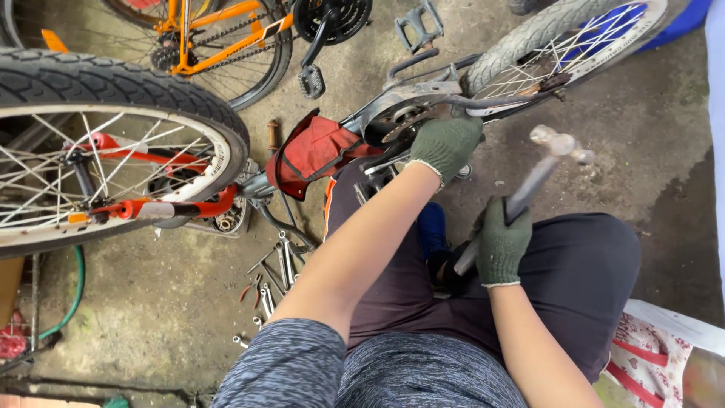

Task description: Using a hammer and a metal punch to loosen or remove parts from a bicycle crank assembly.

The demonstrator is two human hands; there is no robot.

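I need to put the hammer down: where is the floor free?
Bare concrete lies right of the hammer, below the small wheel. Another free patch is under the big wheel, left of the wrenches. Around the wrenches it is crowded.

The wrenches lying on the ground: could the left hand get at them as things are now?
Probably yes, but not straight away. The left hand presses on the bike's crank area. The wrenches lie on open floor beside the left arm, with nothing covering them.

Stained, mossy concrete floor [649, 128] in daylight, scattered wrenches [276, 264] and a green hose [72, 298].
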